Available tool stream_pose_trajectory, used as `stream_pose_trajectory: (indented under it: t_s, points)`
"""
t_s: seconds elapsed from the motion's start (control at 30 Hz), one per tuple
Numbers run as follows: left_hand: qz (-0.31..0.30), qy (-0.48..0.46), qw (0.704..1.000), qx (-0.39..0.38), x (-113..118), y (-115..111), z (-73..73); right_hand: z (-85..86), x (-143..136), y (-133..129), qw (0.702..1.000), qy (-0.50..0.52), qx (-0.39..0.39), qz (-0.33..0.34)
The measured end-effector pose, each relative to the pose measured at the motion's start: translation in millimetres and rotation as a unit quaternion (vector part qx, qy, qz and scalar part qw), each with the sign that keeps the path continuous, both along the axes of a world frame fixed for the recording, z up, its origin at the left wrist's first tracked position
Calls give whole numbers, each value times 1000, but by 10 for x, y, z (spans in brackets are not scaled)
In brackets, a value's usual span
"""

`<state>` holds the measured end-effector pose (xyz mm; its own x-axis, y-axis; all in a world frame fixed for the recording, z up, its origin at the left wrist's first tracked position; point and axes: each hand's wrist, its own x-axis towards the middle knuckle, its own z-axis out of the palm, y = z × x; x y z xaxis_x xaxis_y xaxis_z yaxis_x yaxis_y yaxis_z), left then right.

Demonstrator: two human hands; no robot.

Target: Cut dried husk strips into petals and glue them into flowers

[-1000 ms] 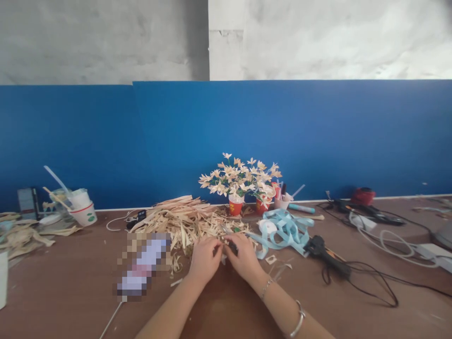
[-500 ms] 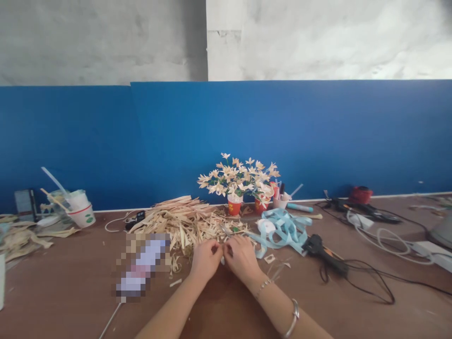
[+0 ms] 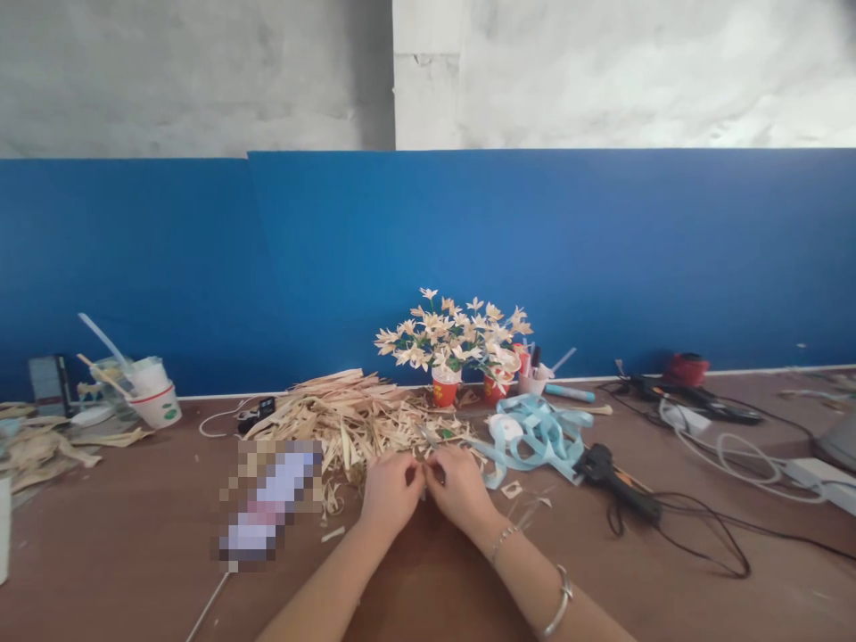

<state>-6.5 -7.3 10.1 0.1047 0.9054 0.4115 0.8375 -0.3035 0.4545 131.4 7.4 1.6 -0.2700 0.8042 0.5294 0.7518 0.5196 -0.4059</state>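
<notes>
My left hand (image 3: 392, 490) and my right hand (image 3: 456, 484) meet over the brown table, thumbs and forefingers pinched together at the same spot. A tiny pale bit shows between the fingertips, too small to name. Just beyond the hands spreads a heap of dry, straw-coloured husk strips (image 3: 354, 415). Behind it stand cream-coloured artificial flowers (image 3: 438, 332) in red paper cups (image 3: 444, 392). Close to my right hand lies a tangle of light-blue ribbon (image 3: 535, 437).
A glue gun (image 3: 619, 486) with a black cord lies at right. Farther right are white cables and a power strip (image 3: 826, 481). A blurred-out phone (image 3: 271, 508) with a cable lies left. White cups (image 3: 157, 406) stand far left. A blue partition (image 3: 321, 259) closes the back.
Both hands stay pinched together in the same place, with only slight finger movement. The pale bit below the fingertips shows less than before. The view has shifted very slightly.
</notes>
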Motion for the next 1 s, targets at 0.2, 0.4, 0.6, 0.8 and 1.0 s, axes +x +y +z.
stream_pose_trajectory:
  t_s: [0.2,0.4,0.6,0.8,1.0]
  points:
    - [45,-5,999,-12,-11,27,-20,-6,6,12,999,12,25,-41]
    - [78,-59,995,7,-169,68,40,41,158,89,998,14,-52,25]
    - [95,-32,995,27,-268,124,28,59,150,18,990,-70,-77,98]
    - [49,-81,994,61,-288,165,-52,25,158,56,992,-65,-71,82]
    - [9,-59,998,32,-277,169,-79,39,206,104,997,-53,-47,-14]
